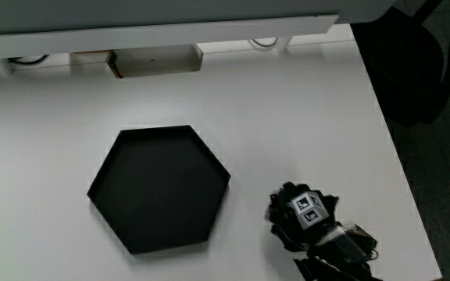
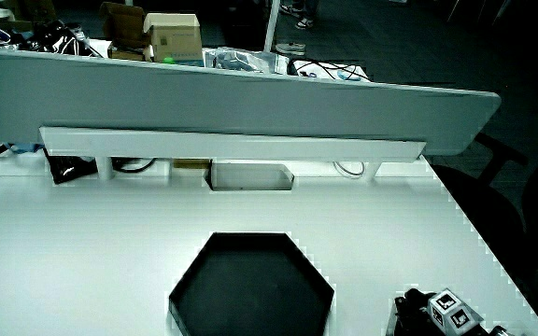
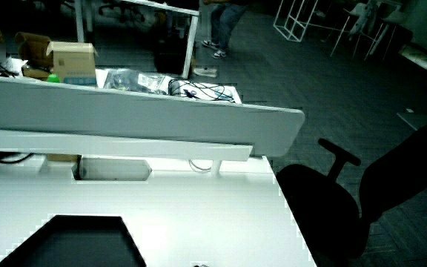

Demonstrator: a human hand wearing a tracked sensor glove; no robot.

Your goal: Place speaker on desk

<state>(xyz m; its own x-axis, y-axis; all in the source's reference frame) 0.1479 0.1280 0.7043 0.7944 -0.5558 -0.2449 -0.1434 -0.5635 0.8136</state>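
Hand [image 1: 307, 222] low beside the black hexagonal tray [image 1: 160, 190]
It hovers over the white surface [image 1: 287, 117], slightly nearer the person than the tray; whether it grips anything cannot be told, and the speaker cannot be made out against the dark glove.

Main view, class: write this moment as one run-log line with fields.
hand: over white table, beside black hexagonal tray | tray: empty | speaker: not seen | grip: unclear | step: placing not done
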